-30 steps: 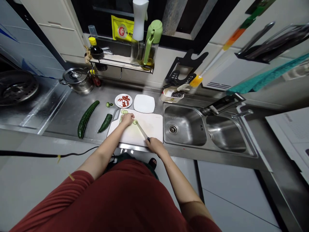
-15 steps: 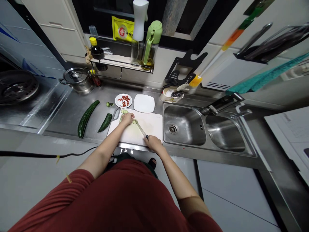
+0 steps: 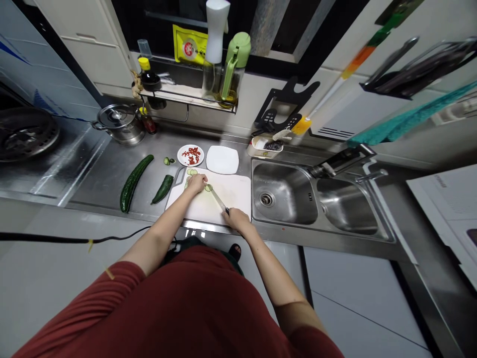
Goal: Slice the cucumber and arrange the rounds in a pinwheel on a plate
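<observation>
A white cutting board (image 3: 233, 199) lies on the steel counter. My right hand (image 3: 237, 219) is closed round the black handle of a knife (image 3: 219, 201), whose blade points up and left over the board. One thin cucumber slice (image 3: 208, 188) is at the blade's tip. On the board's left part rests my left hand (image 3: 197, 184), its fingers curled beside the blade; what is under them, if anything, is hidden. More pale green slices (image 3: 192, 172) lie just behind and left of that hand.
Left of the board are a cut cucumber piece (image 3: 163, 189) and a whole cucumber (image 3: 136, 183). Behind it stand a plate of red pieces (image 3: 191, 155) and a white square plate (image 3: 222, 159). A lidded pot (image 3: 119, 124) is back left; a double sink (image 3: 285, 193) is at right.
</observation>
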`<control>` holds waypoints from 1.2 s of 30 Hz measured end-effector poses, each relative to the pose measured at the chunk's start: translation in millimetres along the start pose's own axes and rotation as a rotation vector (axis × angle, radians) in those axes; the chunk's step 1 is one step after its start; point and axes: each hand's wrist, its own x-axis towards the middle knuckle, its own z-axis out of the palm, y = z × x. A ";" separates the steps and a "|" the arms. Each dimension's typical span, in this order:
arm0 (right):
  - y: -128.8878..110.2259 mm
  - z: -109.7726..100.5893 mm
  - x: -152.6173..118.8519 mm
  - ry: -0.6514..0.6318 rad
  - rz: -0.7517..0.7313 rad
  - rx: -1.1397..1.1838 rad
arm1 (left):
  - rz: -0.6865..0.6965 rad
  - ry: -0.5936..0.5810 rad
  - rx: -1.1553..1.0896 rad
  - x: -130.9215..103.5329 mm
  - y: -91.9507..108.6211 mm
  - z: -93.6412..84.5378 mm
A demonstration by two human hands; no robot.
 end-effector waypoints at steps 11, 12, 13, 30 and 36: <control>10.1 9.5 -10.2 0.009 -0.008 0.006 | 0.016 0.013 -0.007 2.1 -2.9 2.9; 12.3 10.9 -12.5 0.010 -0.008 0.007 | 0.017 0.015 -0.007 2.4 -3.3 3.4; 14.4 12.4 -14.6 0.011 -0.007 0.010 | 0.018 0.017 -0.008 2.6 -3.7 3.9; 29.7 30.3 -19.2 0.029 -0.007 0.049 | 0.081 0.032 0.093 -19.3 2.6 2.4; 37.0 42.1 -19.0 0.080 -0.015 0.094 | 0.123 0.106 0.127 -36.0 3.3 13.1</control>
